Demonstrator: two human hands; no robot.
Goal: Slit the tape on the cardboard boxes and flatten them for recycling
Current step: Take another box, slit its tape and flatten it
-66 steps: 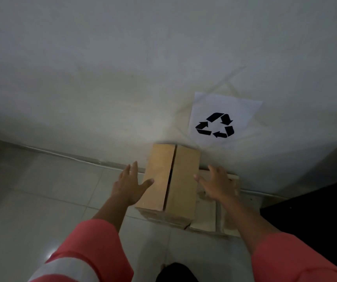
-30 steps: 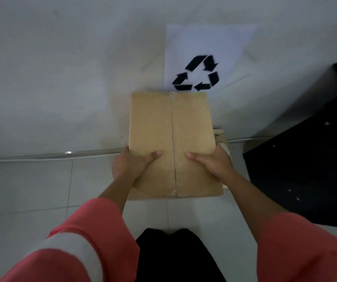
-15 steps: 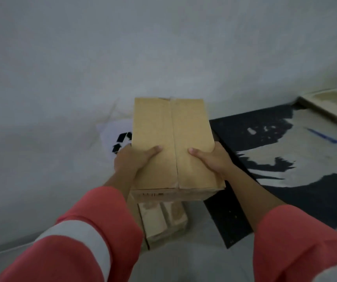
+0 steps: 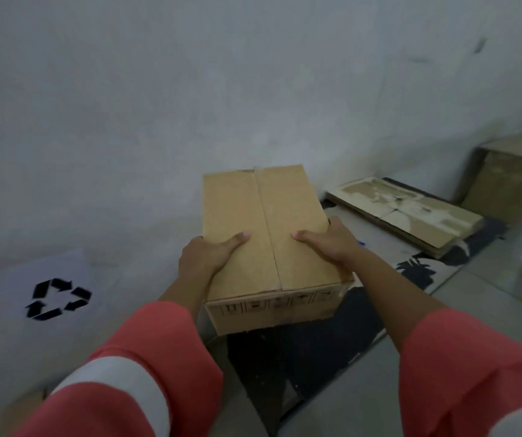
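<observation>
Left hand (image 4: pixel 204 258), right hand (image 4: pixel 332 244) clamp closed cardboard box (image 4: pixel 266 234) sides, fingers (image 4: pixel 335 225) holding it level over the floor mat (image 4: pixel 284 357), probably for set-down and slitting.

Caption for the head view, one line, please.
Left hand and right hand hold a closed cardboard box over a dark mat, flattened cardboard beyond.

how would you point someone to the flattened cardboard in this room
Follow the white wall rightward to the far end of the dark patterned mat. The flattened cardboard lies there as a low, pale stack with a torn, patchy top. Unlike the held box and the big box standing further right, it is flat.
</observation>
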